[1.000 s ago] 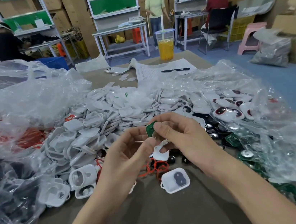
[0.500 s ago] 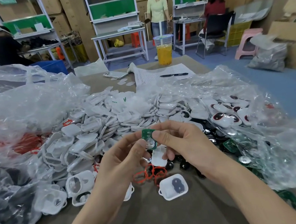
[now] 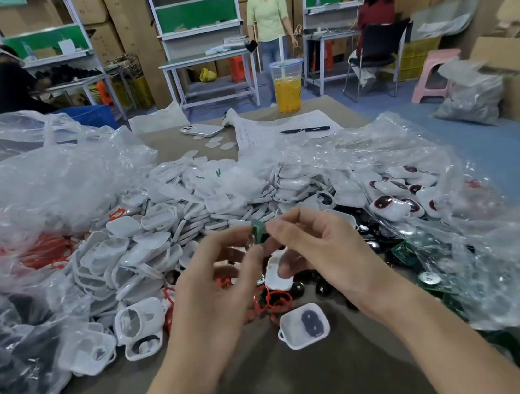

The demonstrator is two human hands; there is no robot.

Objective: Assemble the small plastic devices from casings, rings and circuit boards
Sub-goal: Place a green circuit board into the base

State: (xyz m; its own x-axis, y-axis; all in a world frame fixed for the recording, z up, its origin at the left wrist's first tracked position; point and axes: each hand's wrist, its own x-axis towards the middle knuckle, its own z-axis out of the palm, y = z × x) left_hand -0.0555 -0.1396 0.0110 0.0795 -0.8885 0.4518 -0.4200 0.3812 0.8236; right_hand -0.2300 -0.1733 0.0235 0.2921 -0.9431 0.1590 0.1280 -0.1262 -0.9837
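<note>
Circuit board (image 3: 258, 232), flat, green, pinched between my left grip (image 3: 212, 295) and right grip (image 3: 322, 251), glossy white casings (image 3: 123, 227) at eleven o'clock

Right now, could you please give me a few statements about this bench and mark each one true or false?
1. The green circuit board is pinched between the fingertips of the left hand and the right hand. True.
2. The cup of orange drink lies tipped over. False: it stands upright at the far edge of the table.
3. A black pen lies on the sheet of paper. True.
4. The white casing nearest the person is empty. False: a dark part sits inside it.
</note>
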